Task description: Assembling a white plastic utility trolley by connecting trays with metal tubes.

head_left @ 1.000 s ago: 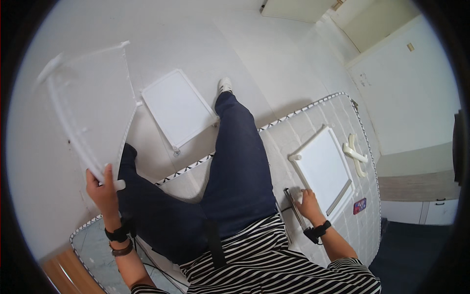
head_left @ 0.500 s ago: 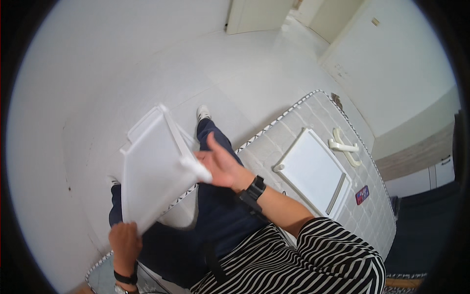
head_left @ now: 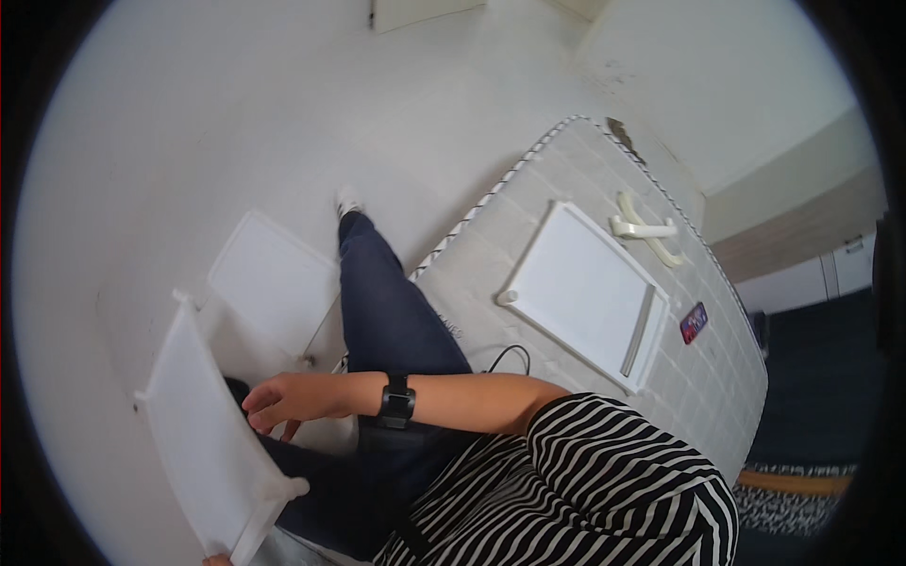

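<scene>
My right hand [head_left: 288, 401] has come away from the tilted white panel's [head_left: 203, 406] corner and hovers loosely near its edge, so my left hand [head_left: 216, 560] is probably its main support; that one is mostly cut off, and I cannot tell its grip. The panel is well left of a framed board [head_left: 585, 292] lying on a quilted mattress [head_left: 698, 406]. Right of the board: curved white pieces [head_left: 642, 229], a phone [head_left: 694, 323]; beyond it, pale floor [head_left: 415, 123] and wall [head_left: 736, 94].
</scene>
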`<state>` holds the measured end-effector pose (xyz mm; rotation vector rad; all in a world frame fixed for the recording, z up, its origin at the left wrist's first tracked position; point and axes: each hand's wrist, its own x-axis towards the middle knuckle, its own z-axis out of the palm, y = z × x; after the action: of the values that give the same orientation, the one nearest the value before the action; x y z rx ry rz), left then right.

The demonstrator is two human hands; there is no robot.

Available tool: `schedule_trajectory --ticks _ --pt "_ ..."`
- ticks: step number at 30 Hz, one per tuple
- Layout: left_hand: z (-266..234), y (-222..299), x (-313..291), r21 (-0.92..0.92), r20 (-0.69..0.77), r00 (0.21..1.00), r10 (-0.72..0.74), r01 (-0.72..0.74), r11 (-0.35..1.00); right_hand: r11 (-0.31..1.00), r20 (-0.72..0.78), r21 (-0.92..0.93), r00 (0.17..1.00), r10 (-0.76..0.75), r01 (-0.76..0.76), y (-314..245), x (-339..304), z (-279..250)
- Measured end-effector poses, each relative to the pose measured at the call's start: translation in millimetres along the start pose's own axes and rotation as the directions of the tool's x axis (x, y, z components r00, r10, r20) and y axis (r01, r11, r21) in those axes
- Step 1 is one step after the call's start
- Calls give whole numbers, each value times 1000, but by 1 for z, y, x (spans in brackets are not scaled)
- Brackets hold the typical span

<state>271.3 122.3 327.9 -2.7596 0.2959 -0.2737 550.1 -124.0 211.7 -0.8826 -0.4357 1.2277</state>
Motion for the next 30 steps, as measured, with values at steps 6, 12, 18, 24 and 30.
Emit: schedule_trajectory --ticks 6,12,18,24,30 --pt "-50 10 -111 238 364 865 -344 271 933 977 -149 80 966 209 -199 49 -9 -45" --pt "-58 75 -225 599 406 440 -801 534 597 606 -234 -770 972 20 -198 106 -12 -45" --pt "23 161 -397 971 194 501 -843 22 236 536 -175 -827 984 37 -167 107 -14 -55" --pt "40 211 -310 304 868 96 -487 673 674 597 -256 -793 955 -148 -119 91 -39 -47" --pt "112 146 -199 -39 998 63 11 462 886 718 -513 -677 803 -303 -161 41 -131 -38"
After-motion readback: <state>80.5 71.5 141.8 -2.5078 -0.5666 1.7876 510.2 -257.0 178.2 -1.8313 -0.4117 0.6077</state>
